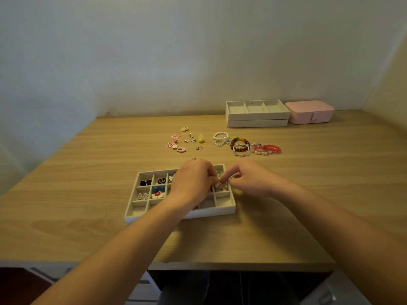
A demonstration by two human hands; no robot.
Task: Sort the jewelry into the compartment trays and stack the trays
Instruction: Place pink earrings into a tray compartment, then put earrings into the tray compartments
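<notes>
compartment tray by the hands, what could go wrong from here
The left hand and right hand meet over the right cells of the compartment tray, hiding them; whatever they handle could land in the wrong one. The left forearm crosses the tray's near rim and could nudge it, jumbling the sorted earrings.

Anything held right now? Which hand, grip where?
Cannot tell. Left hand and right hand meet at the fingertips over the near tray; any piece in either grip is too small to see.
</notes>
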